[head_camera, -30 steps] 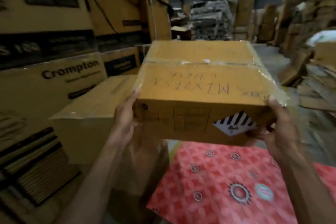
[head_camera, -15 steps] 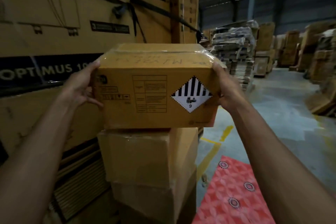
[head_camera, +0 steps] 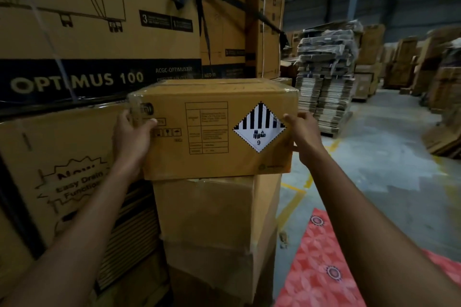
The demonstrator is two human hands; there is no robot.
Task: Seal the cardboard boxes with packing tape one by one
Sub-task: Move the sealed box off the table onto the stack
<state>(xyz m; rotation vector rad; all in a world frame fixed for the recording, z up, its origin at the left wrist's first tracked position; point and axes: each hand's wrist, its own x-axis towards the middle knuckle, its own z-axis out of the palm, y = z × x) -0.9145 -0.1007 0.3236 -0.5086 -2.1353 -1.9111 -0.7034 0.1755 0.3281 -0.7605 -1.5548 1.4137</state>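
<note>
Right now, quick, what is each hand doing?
Left hand: fingers curled round the left edge of the cardboard box, holding it.
Right hand: gripping the right edge of the same box.

Arms outstretched; left grip point(head_camera: 132, 135) and right grip point(head_camera: 307, 133) clasp box point(head_camera: 212, 164) sides.

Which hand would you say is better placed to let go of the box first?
Probably the right hand: open aisle beside it; the left hand sits between box and cartons.
</note>
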